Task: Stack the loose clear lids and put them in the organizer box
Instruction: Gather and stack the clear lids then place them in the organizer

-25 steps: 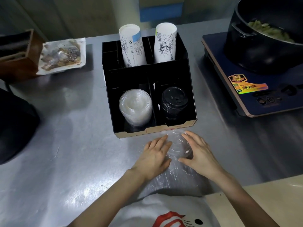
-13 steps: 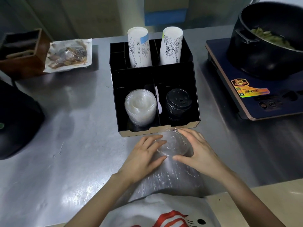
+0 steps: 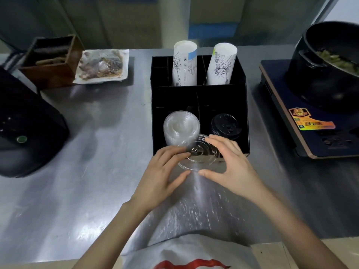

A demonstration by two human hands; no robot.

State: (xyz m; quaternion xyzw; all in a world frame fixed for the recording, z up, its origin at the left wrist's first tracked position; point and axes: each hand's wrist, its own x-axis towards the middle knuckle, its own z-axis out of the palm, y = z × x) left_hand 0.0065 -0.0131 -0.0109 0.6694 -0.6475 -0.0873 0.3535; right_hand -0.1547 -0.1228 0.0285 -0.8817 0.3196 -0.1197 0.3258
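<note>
A clear round lid (image 3: 199, 155) is lifted at the front edge of the black organizer box (image 3: 200, 94). My left hand (image 3: 162, 173) grips its left rim and my right hand (image 3: 231, 164) grips its right rim. Under my hands lies a clear plastic sleeve (image 3: 196, 208) on the steel counter; what it holds is too blurred to tell. Inside the box, a stack of clear lids (image 3: 181, 129) leans in the front left compartment and a stack of black lids (image 3: 225, 126) sits in the front right one.
Two rolls of printed paper cups (image 3: 184, 65) (image 3: 221, 65) stand in the box's rear compartments. An induction cooker (image 3: 314, 121) with a black pot (image 3: 328, 63) is at right. A black appliance (image 3: 25, 129), a wooden box (image 3: 52, 59) and a wrapped food tray (image 3: 102, 66) sit at left.
Both hands have raised the clear lid off the sleeve and carried it forward to the box's front edge. The camera has moved closer.
</note>
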